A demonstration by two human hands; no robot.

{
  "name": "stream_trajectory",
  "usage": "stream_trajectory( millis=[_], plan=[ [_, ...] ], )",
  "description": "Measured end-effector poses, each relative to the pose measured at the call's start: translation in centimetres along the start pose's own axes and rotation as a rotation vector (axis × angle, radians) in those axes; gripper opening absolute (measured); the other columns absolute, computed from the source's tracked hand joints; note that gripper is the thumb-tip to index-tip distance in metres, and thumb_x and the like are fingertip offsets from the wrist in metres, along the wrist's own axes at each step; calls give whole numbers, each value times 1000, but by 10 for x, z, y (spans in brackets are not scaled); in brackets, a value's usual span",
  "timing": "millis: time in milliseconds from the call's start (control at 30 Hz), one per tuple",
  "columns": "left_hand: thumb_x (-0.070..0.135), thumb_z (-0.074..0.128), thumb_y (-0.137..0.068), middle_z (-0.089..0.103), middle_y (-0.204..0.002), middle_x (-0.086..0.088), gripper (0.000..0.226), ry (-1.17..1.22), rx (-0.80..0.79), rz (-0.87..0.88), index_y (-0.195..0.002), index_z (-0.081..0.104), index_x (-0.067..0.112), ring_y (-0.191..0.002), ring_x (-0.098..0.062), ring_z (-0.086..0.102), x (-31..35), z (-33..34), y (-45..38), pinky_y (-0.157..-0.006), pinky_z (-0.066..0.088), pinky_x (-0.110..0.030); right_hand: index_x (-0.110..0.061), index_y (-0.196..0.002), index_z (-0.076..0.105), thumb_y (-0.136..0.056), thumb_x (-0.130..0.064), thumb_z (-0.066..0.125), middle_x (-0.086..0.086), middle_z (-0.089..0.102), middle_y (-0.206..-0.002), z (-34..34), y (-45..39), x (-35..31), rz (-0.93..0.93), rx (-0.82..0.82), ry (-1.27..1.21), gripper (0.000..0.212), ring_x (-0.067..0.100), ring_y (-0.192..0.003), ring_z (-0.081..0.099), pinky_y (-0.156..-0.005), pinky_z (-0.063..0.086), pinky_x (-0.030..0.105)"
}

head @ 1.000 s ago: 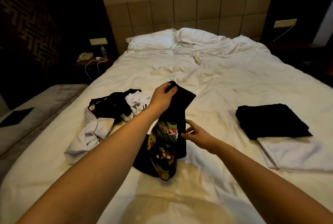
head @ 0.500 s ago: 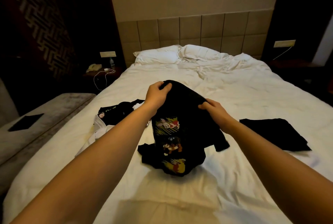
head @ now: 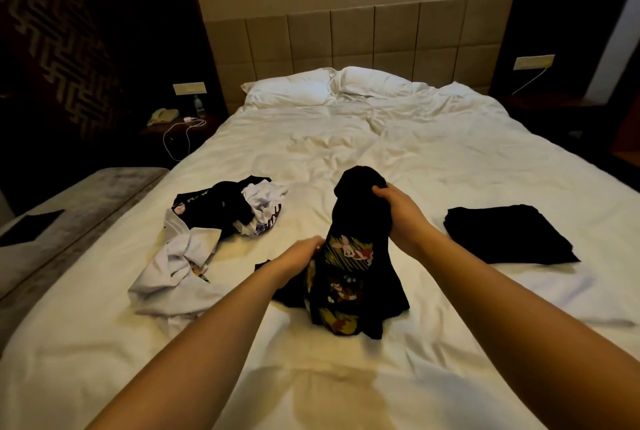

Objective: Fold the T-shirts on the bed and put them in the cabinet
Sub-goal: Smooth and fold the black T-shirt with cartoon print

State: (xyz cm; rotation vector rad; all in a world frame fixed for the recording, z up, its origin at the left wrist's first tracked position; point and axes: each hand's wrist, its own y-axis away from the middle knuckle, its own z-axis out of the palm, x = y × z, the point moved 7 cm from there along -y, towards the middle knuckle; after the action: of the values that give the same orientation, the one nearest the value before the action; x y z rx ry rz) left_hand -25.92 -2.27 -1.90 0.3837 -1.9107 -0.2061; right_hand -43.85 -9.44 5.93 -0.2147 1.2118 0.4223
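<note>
Bare bed [head: 346,139] ahead; unfolded pile [head: 221,218] left, folded shirt [head: 505,232] right.

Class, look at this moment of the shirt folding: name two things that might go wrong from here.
1. The right hand holds the printed shirt bunched by its top, hem on the bed; it may fold crooked unless spread flat.
2. The unfolded pile lies close by the left hand; spreading the shirt could catch it.

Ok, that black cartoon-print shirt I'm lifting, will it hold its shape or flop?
The black print T-shirt will likely flop: it hangs limp from the right hand, its hem pooling on the bed. Probably light, since one hand lifts it.
</note>
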Motion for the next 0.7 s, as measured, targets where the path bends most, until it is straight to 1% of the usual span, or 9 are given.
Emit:
stream_trajectory(
  millis=[67,200,300,367,433,500,600,633,700],
  plan=[
    [36,46,-101,70,-103,-3,33,-75,-49,-94,-102,70,13,-94,-17,64,-28,5,-5,-80,46,-32,-18,-117,64,-102,-21,45,6,73,-113,-9,-1,4,20,-2,-50,24,23,-106,69,-95,52,37],
    [17,62,-96,70,-90,-8,14,-21,70,7,-93,72,8,-80,-17,64,-27,-2,-15,-70,48,-25,-10,-125,60,-100,-28,49,7,73,-109,-34,-6,22,87,128,43,33,25,-102,69,-94,53,39],
    [16,62,-95,68,-84,-9,13,18,160,80,-84,68,12,-80,-23,63,-15,-16,-21,-73,46,-31,-9,-121,61,-99,-51,47,7,68,-111,-56,-12,36,161,234,402,49,28,-100,66,-94,53,41],
    [12,60,-95,67,-79,-8,14,24,205,130,-82,64,18,-73,-22,62,1,-25,-22,-71,46,-32,-6,-100,60,-97,-64,40,11,64,-96,-67,-14,48,253,210,707,62,29,-87,64,-79,51,39],
    [9,61,-94,67,-72,-8,17,21,222,193,-82,62,21,-64,-20,62,21,-29,-19,-67,47,-32,-4,-94,52,-95,-63,44,11,56,-89,-76,-15,54,296,202,1042,59,29,-81,60,-64,42,35],
    [8,66,-92,68,-68,-7,11,10,189,255,-87,64,17,-59,-15,64,40,-27,-15,-61,49,-28,-5,-105,50,-94,-59,51,10,55,-99,-69,-19,49,187,210,1208,55,32,-97,60,-65,39,33],
    [3,73,-86,69,-63,-4,10,-12,68,326,-94,68,6,-60,-10,65,60,-8,-7,-58,49,-20,-9,-127,57,-99,-52,48,4,59,-124,-31,-19,41,28,59,876,52,23,-118,54,-88,40,31],
    [3,76,-83,68,-62,-3,14,-27,40,340,-94,69,5,-60,-10,65,62,-2,-5,-60,49,-20,-12,-129,59,-100,-51,45,1,60,-127,-18,-16,45,50,-29,761,51,19,-120,54,-93,39,29],
    [4,83,-75,70,-68,-8,24,-39,18,339,-94,68,8,-69,-16,68,59,8,-4,-69,55,-28,-15,-123,65,-99,-50,48,-4,67,-118,-6,-9,58,145,-179,665,46,15,-113,61,-96,45,30]
  ],
)
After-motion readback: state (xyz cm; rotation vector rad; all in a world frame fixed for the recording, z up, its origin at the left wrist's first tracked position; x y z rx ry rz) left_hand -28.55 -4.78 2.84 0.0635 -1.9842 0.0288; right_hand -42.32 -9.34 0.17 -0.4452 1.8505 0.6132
